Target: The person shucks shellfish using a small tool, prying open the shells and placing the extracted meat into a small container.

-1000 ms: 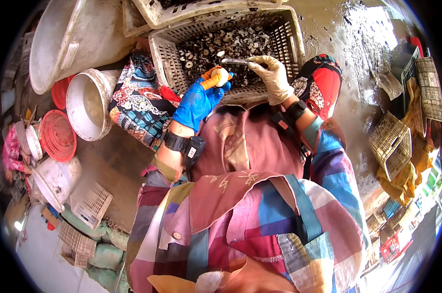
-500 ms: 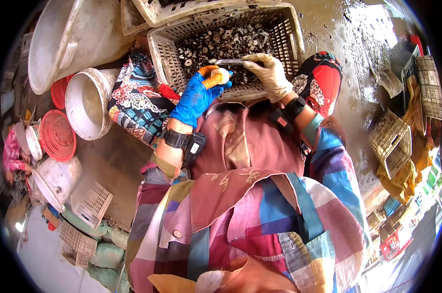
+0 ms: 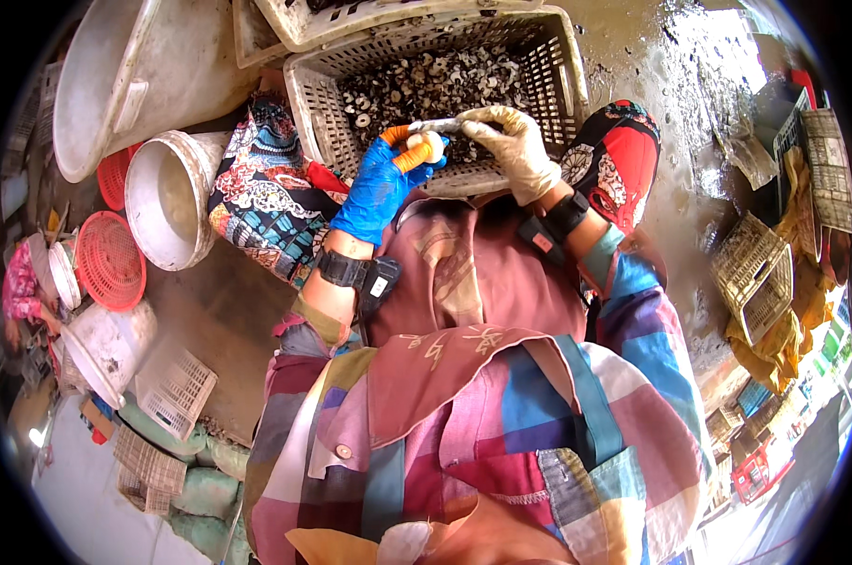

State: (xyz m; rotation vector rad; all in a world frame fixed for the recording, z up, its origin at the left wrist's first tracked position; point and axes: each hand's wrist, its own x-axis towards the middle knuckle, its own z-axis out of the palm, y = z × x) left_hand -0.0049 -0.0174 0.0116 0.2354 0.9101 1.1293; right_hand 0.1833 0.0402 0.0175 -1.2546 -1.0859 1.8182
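My left hand, in a blue glove with orange finger covers, is closed on a small pale round piece, perhaps a mushroom. My right hand, in a cream glove, grips a small metal blade, held level at the top of that piece and beside my left fingers. Both hands are over the near part of a dirty white slotted basket, which holds many dark and pale scraps.
A large tub, a white bucket and red baskets stand at the left, with another person beyond. More crates lie at the right on wet muddy floor. A second crate adjoins the basket.
The blade and my right hand have moved left and slightly down, closer onto the pale piece. My left hand stays nearly in place, still holding it.
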